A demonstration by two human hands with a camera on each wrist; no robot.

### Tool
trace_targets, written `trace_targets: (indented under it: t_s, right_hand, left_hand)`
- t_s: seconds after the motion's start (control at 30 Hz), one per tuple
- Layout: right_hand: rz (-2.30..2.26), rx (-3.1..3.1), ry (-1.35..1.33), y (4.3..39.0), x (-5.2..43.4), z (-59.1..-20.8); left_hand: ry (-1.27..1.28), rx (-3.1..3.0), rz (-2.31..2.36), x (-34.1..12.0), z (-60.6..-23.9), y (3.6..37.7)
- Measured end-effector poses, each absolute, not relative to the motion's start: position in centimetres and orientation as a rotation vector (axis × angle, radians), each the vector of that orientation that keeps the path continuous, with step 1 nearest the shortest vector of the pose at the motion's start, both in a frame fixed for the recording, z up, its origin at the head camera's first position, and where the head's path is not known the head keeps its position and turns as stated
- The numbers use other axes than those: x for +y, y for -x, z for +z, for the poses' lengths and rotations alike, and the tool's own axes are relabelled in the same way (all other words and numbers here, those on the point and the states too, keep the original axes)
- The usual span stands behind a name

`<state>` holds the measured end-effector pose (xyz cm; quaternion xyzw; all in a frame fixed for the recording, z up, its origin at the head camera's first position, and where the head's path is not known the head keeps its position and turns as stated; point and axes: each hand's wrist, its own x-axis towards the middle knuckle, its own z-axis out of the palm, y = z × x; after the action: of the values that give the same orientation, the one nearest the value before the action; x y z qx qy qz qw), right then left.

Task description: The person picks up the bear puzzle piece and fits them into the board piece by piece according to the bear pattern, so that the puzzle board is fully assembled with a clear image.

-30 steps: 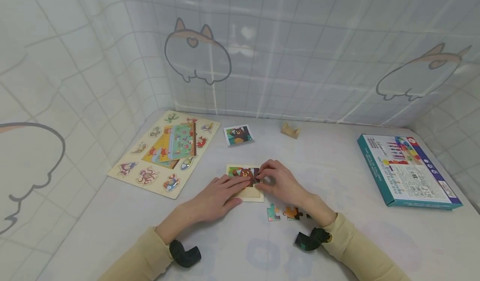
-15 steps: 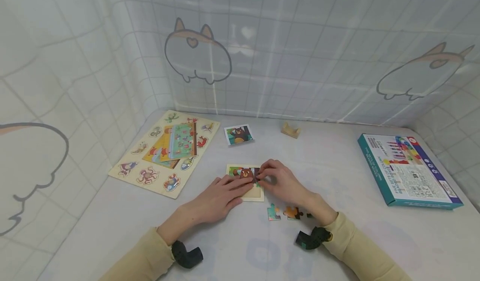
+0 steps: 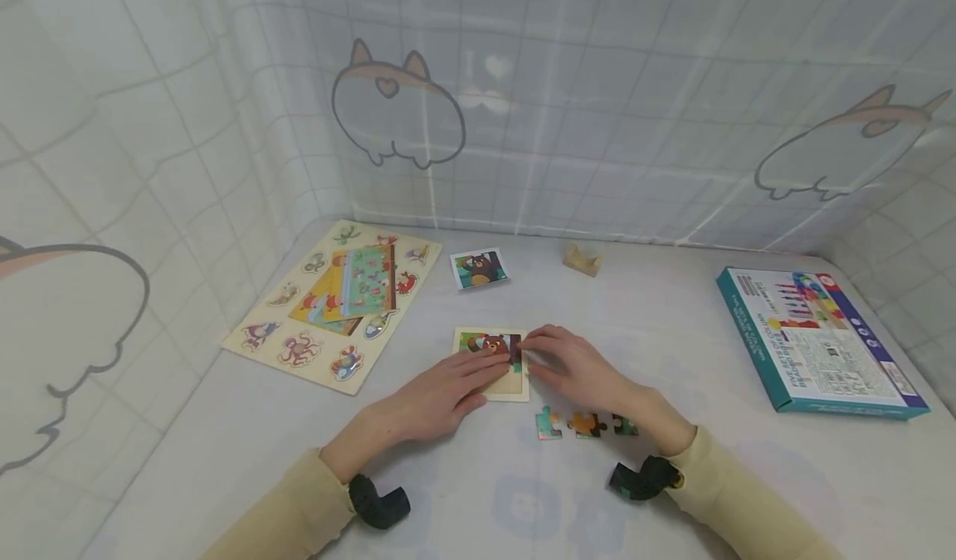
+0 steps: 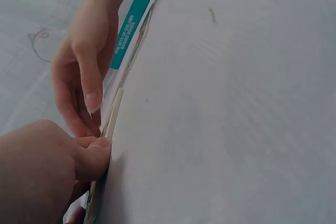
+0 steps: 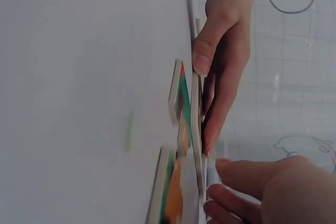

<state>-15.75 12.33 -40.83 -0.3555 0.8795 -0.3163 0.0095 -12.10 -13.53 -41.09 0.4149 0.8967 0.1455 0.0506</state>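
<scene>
Mid-frame on the white counter, the left hand lay flat, grip spread, on the small wooden bear puzzle tray; the right hand pinched a dark puzzle piece at the tray's right edge.

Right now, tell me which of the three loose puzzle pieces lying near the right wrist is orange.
The middle piece is orange. The left piece is teal with some orange, and the right piece is dark green.

Left hand lying flat, fingers extending forward; right hand resting palm-down, fingertips meeting left's; both forearms angling inward.
</scene>
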Motion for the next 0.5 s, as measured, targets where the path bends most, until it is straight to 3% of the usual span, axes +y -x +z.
trace_targets:
  t_s: [0.5]
  right_hand:
    - [-1.067,2.574,1.177,13.4,16.5,-40.9]
  left_hand:
    - [-1.246,2.768,0.339,-12.7,-41.4,13.2]
